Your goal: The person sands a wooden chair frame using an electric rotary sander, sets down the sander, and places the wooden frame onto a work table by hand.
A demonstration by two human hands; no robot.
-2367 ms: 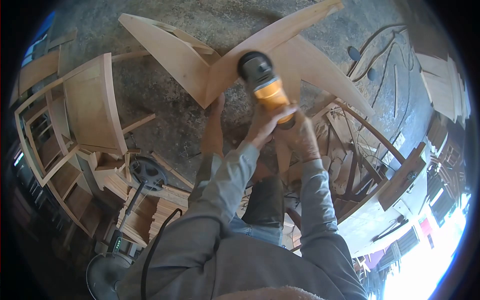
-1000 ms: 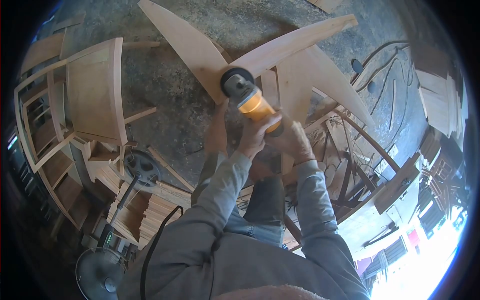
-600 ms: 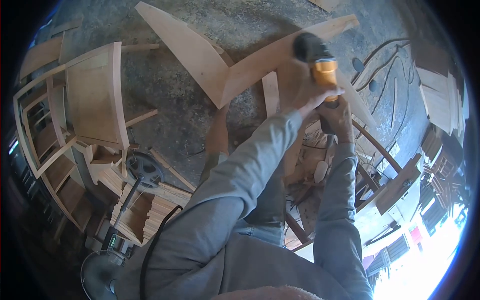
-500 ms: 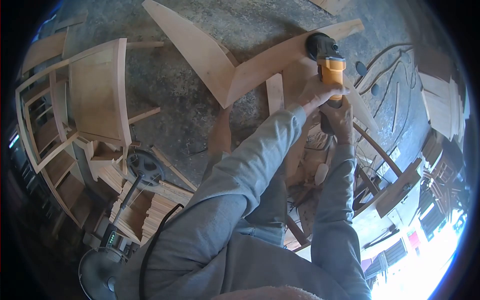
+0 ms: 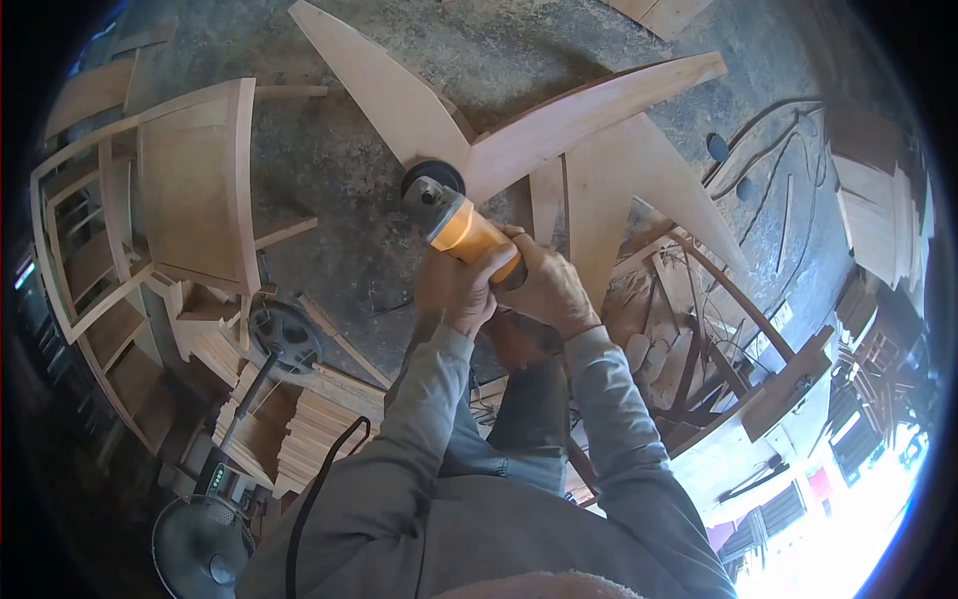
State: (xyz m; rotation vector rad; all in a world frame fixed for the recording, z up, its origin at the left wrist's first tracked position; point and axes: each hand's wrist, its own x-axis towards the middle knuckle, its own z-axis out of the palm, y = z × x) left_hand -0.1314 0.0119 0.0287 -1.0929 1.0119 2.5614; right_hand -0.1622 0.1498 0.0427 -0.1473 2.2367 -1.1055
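An orange and grey angle grinder (image 5: 466, 232) with a dark round disc (image 5: 433, 178) is held in both hands. My left hand (image 5: 473, 283) is wrapped round the middle of its body, while my right hand (image 5: 551, 285) grips the rear end. The disc sits at the near corner of a V-shaped wooden piece (image 5: 579, 125), where its two arms meet; whether it touches the wood I cannot tell. Under the right arm of the V, another pale, angled wooden panel (image 5: 654, 175) is partly hidden.
At left stands a wooden frame with a panel (image 5: 195, 185). Stacked wood strips (image 5: 324, 434) and a standing fan (image 5: 205, 544) are at lower left. Wood scraps (image 5: 689, 329) and a cable (image 5: 763, 235) lie to the right, with small dark discs (image 5: 718, 148) on the floor.
Both hands have carried the angle grinder left and closer to my body, from the far right arm of the V to its corner. The wooden piece has hardly moved.
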